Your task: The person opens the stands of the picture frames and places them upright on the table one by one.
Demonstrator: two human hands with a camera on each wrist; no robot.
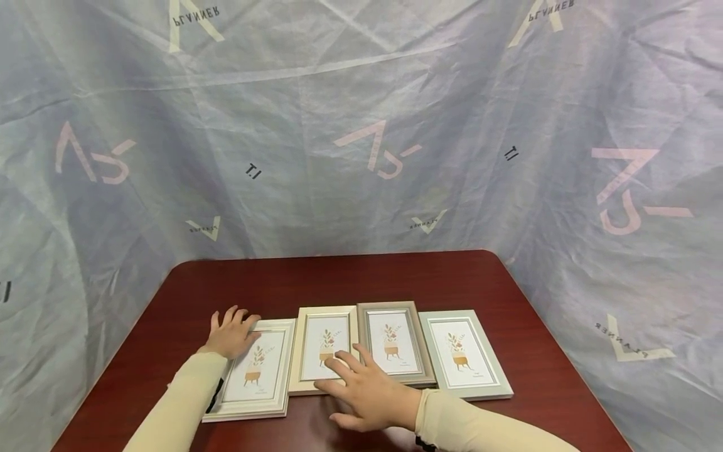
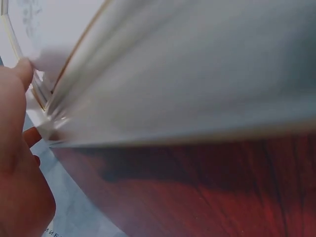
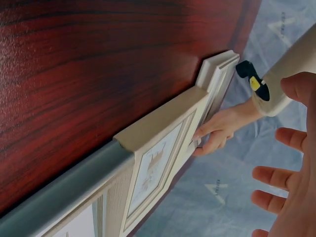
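Observation:
Four picture frames lie in a row, each with a potted-plant print. My left hand (image 1: pixel 230 334) holds the upper left corner of the white picture frame (image 1: pixel 285 370) at the row's left end. Its thumb (image 2: pixel 24 73) lies on the front, with fingers at the edge. My right hand (image 1: pixel 367 390), fingers spread and holding nothing, is over the lower edge of the cream picture frame (image 1: pixel 302 351). Right of that one come a taupe picture frame (image 1: pixel 420 351) and a pale green picture frame (image 1: pixel 490 358).
The frames lie on a dark red wooden table (image 1: pixel 339 276). A grey printed cloth (image 1: pixel 316 207) hangs behind it and along both sides. A black strap with a yellow patch (image 3: pixel 255 83) sits at the left wrist.

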